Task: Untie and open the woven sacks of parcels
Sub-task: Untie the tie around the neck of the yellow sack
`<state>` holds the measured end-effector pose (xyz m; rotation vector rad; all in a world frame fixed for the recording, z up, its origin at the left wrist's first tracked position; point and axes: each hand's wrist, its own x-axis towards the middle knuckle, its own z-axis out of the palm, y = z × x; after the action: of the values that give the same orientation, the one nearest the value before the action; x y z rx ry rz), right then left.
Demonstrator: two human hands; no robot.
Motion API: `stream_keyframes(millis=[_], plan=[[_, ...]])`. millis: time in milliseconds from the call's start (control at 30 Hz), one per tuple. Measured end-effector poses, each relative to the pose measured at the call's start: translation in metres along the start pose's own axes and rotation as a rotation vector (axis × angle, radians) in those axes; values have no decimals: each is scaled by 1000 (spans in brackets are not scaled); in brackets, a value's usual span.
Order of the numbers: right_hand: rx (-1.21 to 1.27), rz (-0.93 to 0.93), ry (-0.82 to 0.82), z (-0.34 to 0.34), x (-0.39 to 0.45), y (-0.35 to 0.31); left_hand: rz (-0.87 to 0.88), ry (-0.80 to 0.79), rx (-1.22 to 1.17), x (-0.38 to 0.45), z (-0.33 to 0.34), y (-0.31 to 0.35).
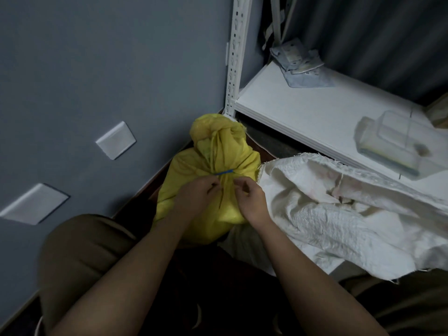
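A yellow woven sack stands on the floor in the corner, its neck bunched and bound by a thin blue tie. My left hand is at the neck just below the tie on the left, fingers curled as if pinching the tie's end. My right hand is on the right side of the neck, fingers curled near the tie. The exact pinch points are hidden by the fingers. A white woven sack lies open and crumpled to the right.
A white metal shelf stands at the right with a clear plastic container and crumpled paper on it. Its upright post is behind the yellow sack. A grey wall with white cover plates is at the left. My knees frame the bottom.
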<state>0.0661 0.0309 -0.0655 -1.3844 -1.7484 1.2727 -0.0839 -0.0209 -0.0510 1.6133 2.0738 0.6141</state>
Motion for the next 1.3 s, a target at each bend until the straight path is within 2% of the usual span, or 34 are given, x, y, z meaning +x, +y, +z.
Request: stream_keyframes(millis=[300, 567, 700, 767, 867, 933, 967, 1033, 1133, 1233, 1300], plan=[[-239, -72, -21, -17, 15, -7, 2, 116, 90, 27, 3, 27], [-320, -227, -98, -12, 46, -8, 2, 115, 83, 49, 19, 16], [-375, -304, -130, -6, 57, -7, 54, 121, -63, 48, 17, 4], [-404, -334, -133, -5, 65, -5, 22, 183, -191, 45, 13, 0], [-420, -251, 29, -8, 72, 1, -142, 418, -486, 42, -1, 4], [-449, -287, 145, -9, 68, -1, -194, 496, -588, 41, -12, 11], [-447, -355, 154, -9, 64, -5, -188, 490, -619, 40, -17, 16], [-358, -474, 68, -5, 55, -20, -157, 437, -663, 38, -27, 26], [-207, -481, -63, 2, 46, -45, -96, 406, -704, 34, -45, 45], [-112, -433, 5, 0, 39, -67, -37, 437, -707, 26, -69, 67], [-71, -479, 75, -10, 34, -84, 15, 451, -707, 20, -85, 83]])
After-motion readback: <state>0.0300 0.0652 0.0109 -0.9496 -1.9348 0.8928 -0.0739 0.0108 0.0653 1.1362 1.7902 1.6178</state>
